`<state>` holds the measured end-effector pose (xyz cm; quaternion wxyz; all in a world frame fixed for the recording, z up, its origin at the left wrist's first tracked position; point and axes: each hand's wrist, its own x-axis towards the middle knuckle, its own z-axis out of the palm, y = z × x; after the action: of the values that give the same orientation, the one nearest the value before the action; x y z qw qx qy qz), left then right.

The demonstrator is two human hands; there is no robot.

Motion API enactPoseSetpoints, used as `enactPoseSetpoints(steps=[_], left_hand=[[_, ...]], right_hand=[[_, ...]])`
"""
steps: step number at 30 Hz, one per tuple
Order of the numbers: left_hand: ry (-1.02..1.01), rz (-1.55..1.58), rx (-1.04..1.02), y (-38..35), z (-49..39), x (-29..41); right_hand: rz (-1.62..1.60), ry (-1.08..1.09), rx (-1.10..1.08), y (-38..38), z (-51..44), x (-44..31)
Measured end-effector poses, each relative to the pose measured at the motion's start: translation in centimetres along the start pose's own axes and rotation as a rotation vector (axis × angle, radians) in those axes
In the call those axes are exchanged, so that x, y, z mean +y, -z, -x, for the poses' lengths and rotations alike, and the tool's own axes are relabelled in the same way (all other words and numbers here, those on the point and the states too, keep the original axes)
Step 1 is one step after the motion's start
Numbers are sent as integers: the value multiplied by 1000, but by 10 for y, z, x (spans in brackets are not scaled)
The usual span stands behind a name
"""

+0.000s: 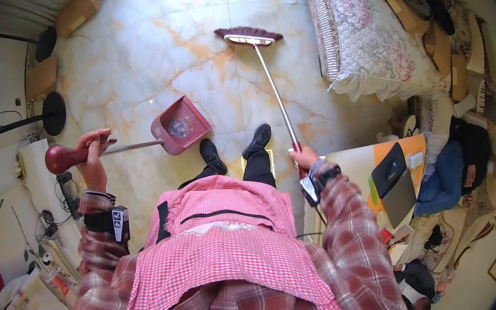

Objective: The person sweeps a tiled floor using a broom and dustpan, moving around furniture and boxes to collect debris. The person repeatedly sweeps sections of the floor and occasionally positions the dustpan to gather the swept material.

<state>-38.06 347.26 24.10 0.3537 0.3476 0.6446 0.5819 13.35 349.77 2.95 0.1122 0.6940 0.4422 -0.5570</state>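
Note:
My left hand [94,157] is closed around the dark red handle of a long-handled dustpan [193,121]. Its pink-red pan lies on the floor in front of my left shoe, with grey debris [179,128] inside. In my right hand [307,157] is the red grip of a broom [276,90] with a metal pole. The pole slants away from me, and the broom head [250,37] with dark purple bristles rests on the marbled tile floor [138,58], well beyond the dustpan.
A bed or couch with a floral quilted cover [369,39] stands at the far right. Nearer is a table [356,163] with an open laptop [396,185]. Two people sit along the right side. On the left are cardboard pieces [78,10] and a round black stand base [54,113].

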Motion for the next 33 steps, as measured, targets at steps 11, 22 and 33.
enactPoseSetpoints(steps=[11,22,33], left_hand=[[-36,-83,120,-4,-22,1],[16,-67,239,9,-29,9],[-12,-147,163,-3,-22,14]], right_hand=[[-775,-53,-212,45,185,-17],[-2257,-164,-226,38,277,44],[-1479,-325,491,126,22,109]])
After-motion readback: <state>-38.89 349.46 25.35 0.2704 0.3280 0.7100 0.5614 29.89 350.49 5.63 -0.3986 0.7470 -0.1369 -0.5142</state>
